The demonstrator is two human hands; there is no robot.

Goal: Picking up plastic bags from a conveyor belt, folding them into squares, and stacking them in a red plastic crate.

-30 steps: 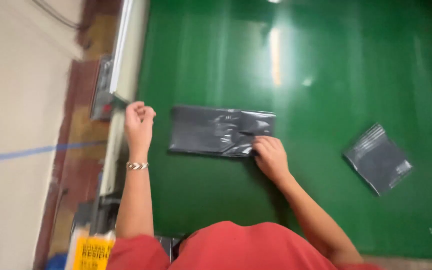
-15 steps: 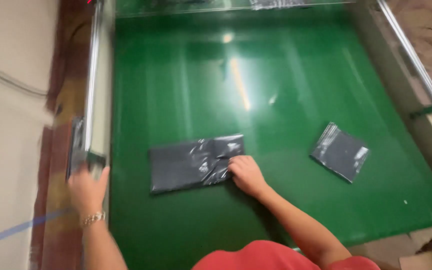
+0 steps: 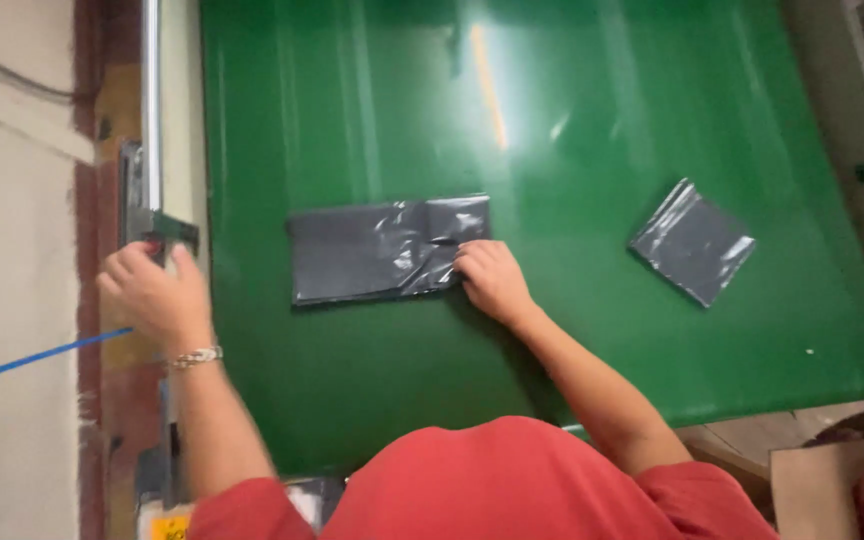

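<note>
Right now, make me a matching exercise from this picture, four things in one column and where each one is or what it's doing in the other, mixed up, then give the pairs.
Things:
1. left hand
2. right hand
3. large grey bag
4. small grey bag

Places or states:
A. lying alone toward the right of the green surface
B. at the metal rail on the left edge
C. flat, mid-surface, under fingertips
D. pressing on a bag's right end

Pairs: 1-B, 2-D, 3-C, 4-A
</note>
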